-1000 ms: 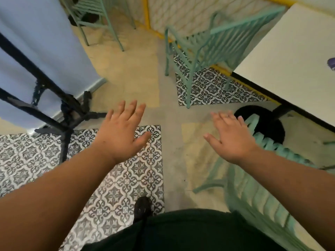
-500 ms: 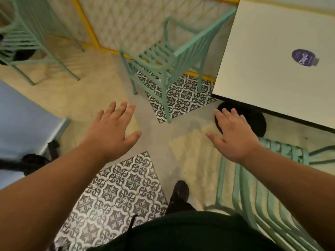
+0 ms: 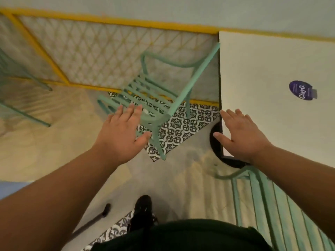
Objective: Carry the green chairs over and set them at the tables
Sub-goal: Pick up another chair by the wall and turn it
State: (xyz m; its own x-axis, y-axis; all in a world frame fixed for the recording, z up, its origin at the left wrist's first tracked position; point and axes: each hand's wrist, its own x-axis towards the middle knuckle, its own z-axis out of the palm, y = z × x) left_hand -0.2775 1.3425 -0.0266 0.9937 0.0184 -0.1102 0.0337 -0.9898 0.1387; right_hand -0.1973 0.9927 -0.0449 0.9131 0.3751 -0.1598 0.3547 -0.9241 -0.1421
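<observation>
Fingers (image 3: 133, 113) of the left hand (image 3: 120, 135) are spread and extended, grasping nothing; they overlap the near edge of the green chair (image 3: 159, 98) in view, contact not determinable. Fingers (image 3: 235, 116) of the right hand (image 3: 242, 136) are likewise splayed and empty, held over the near left corner of the white tabletop (image 3: 272, 69).

The green chair stands on a patterned floor tile (image 3: 183, 125), its back just beside the tabletop's left edge, in front of a yellow-framed lattice panel (image 3: 101, 51). A second green chair (image 3: 268, 205) sits near right, below the right forearm. A third green chair (image 3: 20, 98) is partly visible far left. A purple sticker (image 3: 301, 90) lies on the tabletop. A black shoe (image 3: 142, 207) rests on the floor, near centre.
</observation>
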